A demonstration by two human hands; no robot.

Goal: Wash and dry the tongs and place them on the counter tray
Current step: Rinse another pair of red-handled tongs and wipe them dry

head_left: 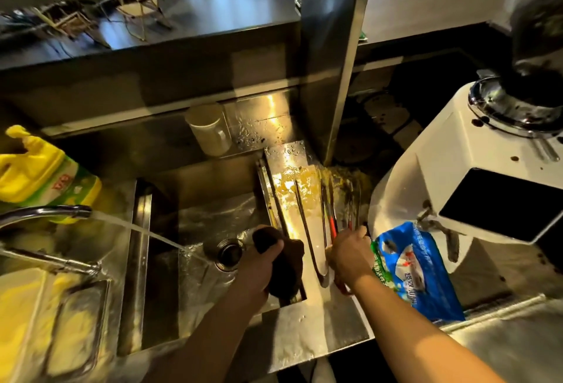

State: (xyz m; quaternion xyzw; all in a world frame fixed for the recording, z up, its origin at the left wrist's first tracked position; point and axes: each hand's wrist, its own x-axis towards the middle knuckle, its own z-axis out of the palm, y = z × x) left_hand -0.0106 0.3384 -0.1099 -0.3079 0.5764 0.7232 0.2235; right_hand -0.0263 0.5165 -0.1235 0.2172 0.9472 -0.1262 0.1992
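While left hand [262,257] grips cloth [286,266] at sink [195,218] edge, right hand [350,256] holds tongs [330,215].

Red-handled metal tongs [332,227] with handle end hidden under the right hand [350,257], dark brown cloth [285,263] partly covered by the left hand [259,266], yellow detergent bottle [39,175] cut off at left edge, wire rack [76,321] blurred, blue printed plastic packet [417,273] with text too small to read

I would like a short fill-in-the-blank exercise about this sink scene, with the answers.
1. Water runs from the faucet into the ____.
2. The left hand holds a dark ____.
3. The right hand grips tongs with ____ handles.
4. The detergent bottle is ____.

Answers: sink; cloth; red; yellow
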